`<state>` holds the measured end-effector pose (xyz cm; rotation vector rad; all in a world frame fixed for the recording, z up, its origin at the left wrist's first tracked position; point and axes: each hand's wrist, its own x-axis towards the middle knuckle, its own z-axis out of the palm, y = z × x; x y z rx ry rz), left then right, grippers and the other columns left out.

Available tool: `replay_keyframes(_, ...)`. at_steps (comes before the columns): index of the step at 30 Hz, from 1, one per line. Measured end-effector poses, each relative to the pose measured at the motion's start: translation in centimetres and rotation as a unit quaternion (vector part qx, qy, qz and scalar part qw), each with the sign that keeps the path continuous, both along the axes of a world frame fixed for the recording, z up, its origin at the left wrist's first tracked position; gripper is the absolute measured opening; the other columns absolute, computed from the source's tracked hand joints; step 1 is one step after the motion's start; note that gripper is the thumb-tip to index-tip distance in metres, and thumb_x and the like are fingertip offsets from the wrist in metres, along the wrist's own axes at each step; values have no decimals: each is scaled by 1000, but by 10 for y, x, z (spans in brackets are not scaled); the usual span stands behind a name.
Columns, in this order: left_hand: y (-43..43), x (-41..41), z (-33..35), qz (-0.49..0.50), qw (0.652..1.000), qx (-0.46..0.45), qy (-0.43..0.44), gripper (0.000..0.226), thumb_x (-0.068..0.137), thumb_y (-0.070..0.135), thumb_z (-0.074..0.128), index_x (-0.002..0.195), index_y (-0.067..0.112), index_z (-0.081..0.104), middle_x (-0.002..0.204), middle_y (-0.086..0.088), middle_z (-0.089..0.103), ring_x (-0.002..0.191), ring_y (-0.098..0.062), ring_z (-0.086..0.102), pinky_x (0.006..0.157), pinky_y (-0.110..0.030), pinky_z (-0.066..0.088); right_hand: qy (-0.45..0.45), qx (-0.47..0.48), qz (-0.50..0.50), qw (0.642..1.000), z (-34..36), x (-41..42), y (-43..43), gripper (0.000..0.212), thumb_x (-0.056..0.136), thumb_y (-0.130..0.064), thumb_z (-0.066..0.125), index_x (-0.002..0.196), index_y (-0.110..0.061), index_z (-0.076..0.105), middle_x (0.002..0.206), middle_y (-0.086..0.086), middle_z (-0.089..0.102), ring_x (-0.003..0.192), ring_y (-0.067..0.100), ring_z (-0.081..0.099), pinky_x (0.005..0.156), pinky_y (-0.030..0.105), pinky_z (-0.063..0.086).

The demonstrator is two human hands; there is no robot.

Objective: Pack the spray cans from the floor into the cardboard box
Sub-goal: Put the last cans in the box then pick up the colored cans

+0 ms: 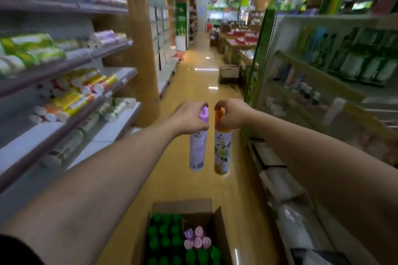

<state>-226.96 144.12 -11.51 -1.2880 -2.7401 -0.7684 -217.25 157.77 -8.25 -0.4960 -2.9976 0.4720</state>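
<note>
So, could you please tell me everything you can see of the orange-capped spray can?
The orange-capped spray can is a tall, slim cylinder, seemingly metal, with an orange cap and a white-to-yellow label printed with green leaves. It hangs upright in mid-air above the floor, gripped at the cap by the right hand. It sits right of the purple-capped can held by the left hand, a narrow gap between them, beyond the open cardboard box.
</note>
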Motion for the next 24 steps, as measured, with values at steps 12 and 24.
replay_keyframes(12,77,-105,-194,46,983,-105,-147,55,74,25,82,122,15,57,114,-9,55,98,-32,57,82,-41,53,-183,-60,28,981,-217,-119,100,46,83,-26,70,127,-17,58,116,8,65,105,27,64,84,36,57)
replay_keyframes(24,112,-147,-511,170,928,-188,-274,38,81,16,71,114,7,58,113,-14,46,93,-37,55,79,-42,48,-327,-170,110,923,-560,-158,150,50,85,-29,71,129,-15,50,118,16,51,104,37,59,83,34,49)
